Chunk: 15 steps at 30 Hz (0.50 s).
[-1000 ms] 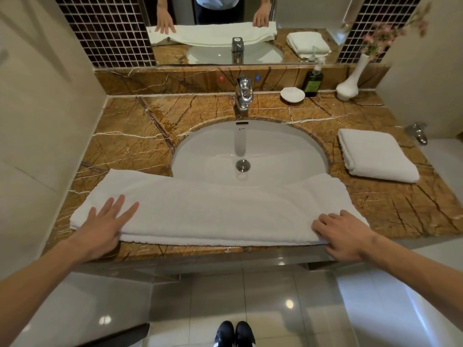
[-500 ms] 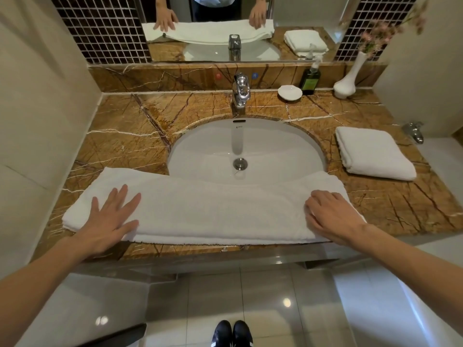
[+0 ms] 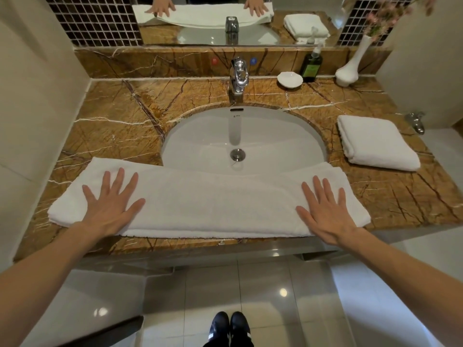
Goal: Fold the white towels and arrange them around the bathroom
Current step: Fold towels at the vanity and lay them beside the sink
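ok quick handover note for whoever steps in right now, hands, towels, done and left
Left hand: flat and open on the left end of the long towel, no grip.
Right hand: flat and open on its right end, no grip.
The long towel lies folded lengthwise along the front of the counter, partly over the sink's near rim.
Done: the folded towel sits on the counter right of the sink.
Left: fold the long towel crosswise to a compact shape and place it.

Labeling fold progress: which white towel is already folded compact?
The small square towel right of the sink, untouched. The long towel spans the counter's front edge under both hands.
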Tool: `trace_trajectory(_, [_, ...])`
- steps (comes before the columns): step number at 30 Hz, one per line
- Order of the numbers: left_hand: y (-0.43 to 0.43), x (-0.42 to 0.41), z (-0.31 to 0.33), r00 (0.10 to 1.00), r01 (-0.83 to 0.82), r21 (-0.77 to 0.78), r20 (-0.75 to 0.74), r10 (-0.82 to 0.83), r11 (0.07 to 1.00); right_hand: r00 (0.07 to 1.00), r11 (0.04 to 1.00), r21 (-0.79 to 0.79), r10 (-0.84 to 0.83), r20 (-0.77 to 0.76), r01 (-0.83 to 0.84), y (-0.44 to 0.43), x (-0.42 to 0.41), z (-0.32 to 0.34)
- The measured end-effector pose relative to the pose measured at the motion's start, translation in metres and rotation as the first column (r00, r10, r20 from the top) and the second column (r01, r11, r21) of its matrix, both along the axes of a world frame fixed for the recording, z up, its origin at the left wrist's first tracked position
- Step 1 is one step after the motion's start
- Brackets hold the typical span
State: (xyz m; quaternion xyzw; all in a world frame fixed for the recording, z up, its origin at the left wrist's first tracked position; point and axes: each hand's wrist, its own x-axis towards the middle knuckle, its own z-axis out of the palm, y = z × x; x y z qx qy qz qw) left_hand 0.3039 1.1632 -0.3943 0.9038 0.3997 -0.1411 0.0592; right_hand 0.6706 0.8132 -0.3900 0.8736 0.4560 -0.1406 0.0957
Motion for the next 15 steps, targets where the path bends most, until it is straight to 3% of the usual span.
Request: trace_trajectory(15, [-0.009, -0.005, -0.005, 0.999, -0.038, 0.046, -0.001, 0.038, 0.998, 0.998, 1.000, 0.028, -0.012, 0.055, 0.010, -0.007, -0.005, -0.008])
